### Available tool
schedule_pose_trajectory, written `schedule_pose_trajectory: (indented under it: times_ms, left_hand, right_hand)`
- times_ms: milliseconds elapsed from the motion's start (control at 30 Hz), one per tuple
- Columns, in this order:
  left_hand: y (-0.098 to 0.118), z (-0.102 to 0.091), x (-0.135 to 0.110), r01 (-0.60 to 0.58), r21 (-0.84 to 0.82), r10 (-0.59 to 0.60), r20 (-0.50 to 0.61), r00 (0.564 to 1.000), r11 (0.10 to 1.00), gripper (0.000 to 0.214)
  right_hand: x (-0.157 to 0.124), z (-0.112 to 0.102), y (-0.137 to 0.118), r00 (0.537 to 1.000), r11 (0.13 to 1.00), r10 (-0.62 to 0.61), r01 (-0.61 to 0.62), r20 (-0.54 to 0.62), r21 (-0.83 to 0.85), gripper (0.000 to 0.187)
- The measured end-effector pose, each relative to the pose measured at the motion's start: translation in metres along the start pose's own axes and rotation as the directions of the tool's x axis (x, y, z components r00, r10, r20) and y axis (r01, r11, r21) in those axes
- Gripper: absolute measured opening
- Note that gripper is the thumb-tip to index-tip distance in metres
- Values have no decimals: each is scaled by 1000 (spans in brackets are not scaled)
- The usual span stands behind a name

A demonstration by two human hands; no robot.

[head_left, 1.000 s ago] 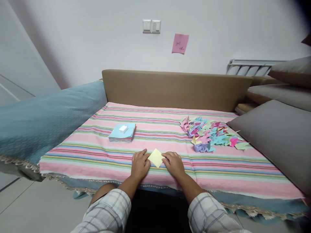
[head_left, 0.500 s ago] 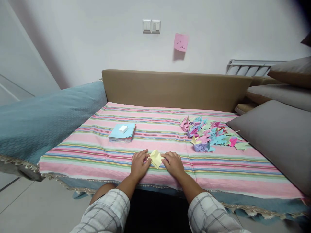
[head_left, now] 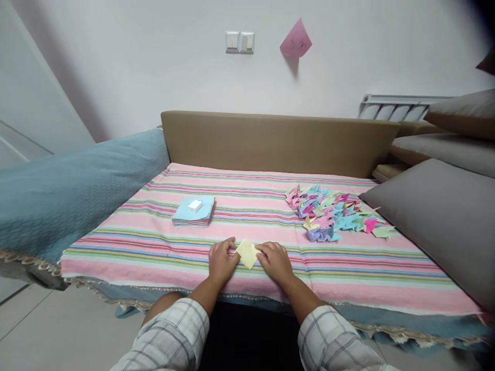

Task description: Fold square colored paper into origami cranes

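Note:
A small yellow piece of folded paper (head_left: 248, 253) lies diamond-wise on the striped cloth (head_left: 247, 206), near its front edge. My left hand (head_left: 223, 260) pinches the paper's left corner between thumb and fingers. At the opposite corner, my right hand (head_left: 275, 260) grips it the same way. Parts of both corners are hidden by the fingertips. Beyond my left hand sits a stack of square coloured paper (head_left: 184, 212), blue on top, with a small white block (head_left: 195, 206) resting on it. Many folded paper figures (head_left: 336, 214) in mixed colours are heaped beyond my right hand.
A brown backrest (head_left: 278, 141) closes off the far side. Grey cushions (head_left: 441, 211) stand at the right, and a blue-covered armrest (head_left: 77, 180) at the left. On the wall are switches (head_left: 240, 43) and a pink note (head_left: 296, 40).
The yellow paper now looks flatter and more evenly diamond-shaped, its upper flap pressed down. Both hands keep nearly the same place. The pink note on the wall has swung upward and turned.

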State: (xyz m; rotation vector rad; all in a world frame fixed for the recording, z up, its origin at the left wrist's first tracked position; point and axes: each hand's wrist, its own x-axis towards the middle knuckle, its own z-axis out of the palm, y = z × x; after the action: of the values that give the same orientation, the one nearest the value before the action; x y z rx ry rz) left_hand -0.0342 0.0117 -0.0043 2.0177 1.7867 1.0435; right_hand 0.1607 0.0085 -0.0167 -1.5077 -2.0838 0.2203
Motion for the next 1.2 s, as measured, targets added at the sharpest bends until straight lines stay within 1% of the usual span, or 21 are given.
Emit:
schedule_pose_trajectory:
  times_ms: [67,267,433,733,1033,1200]
  left_hand:
    - [2,0,1,-5,20,4,27,1000,1000,6]
    - [9,0,8,-53,130,35,134,990,990,20]
    - [15,6,17,-117,113,97,171,980,987,21]
    - [15,6,18,-60,34,50,230,972,998,21]
    - [11,11,20,-38,25,29,317,948,999,25]
    - [9,13,19,-39,12,34,316,948,999,25]
  right_hand:
    - [0,0,0,1000,1000,-6,6,2,-3,24]
    - [0,0,0,1000,1000,-18,18,-2,4,23]
    - [1,2,1,1000,1000,-16,16,2,-3,22]
    - [0,2,-1,1000,1000,-29,29,-9,-13,22]
    - [0,0,-3,999,996,-40,41,19,-81,25]
    - [1,-1,-4,999,995,-28,32,39,-98,26]
